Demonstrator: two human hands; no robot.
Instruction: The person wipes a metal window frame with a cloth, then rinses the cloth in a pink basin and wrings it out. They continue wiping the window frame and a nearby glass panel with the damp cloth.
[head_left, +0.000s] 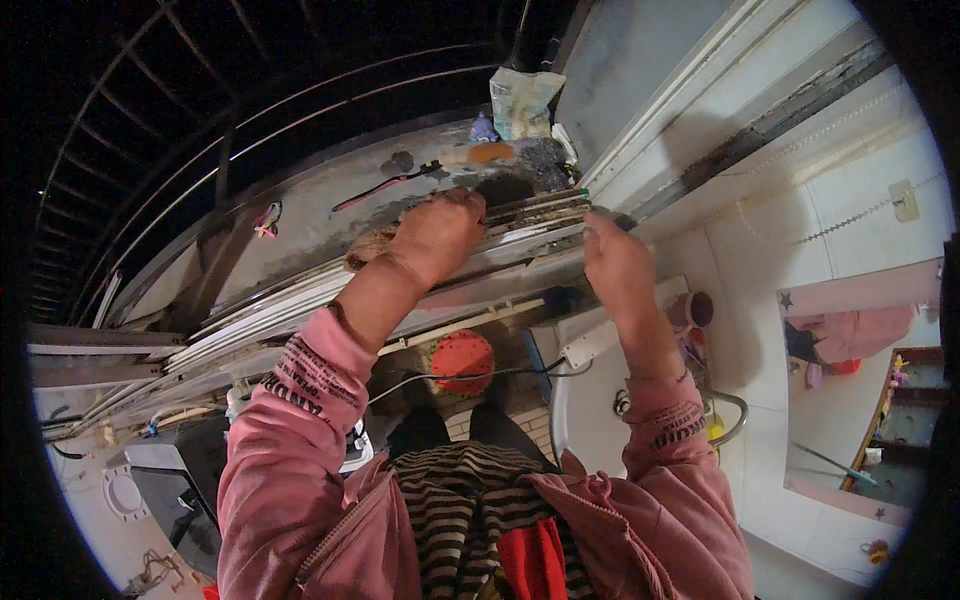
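Note:
My left hand (437, 238) is closed in a fist over the sliding-window track (530, 222). Whatever it may grip is hidden under the fingers. A brown, rough-looking lump (371, 247), perhaps a rag, shows beside its wrist; I cannot tell if the hand holds it. At the track's right end, by the upright frame (690, 75), my right hand (618, 262) has its fingers curled together. A small dark patch (622, 218) shows at those fingertips, too unclear to name. Dirt darkens the track between both hands. Beyond it, a slim black and red brush (385, 186) lies on the stained ledge (320, 205).
A crumpled pale bag (524, 104) and a small purple figure (484, 128) stand at the ledge's far end, inside metal bars (223, 170). Below me are a red round stool (462, 362) and a white basin (585, 405) with a cable. A mirror (860, 380) hangs at right.

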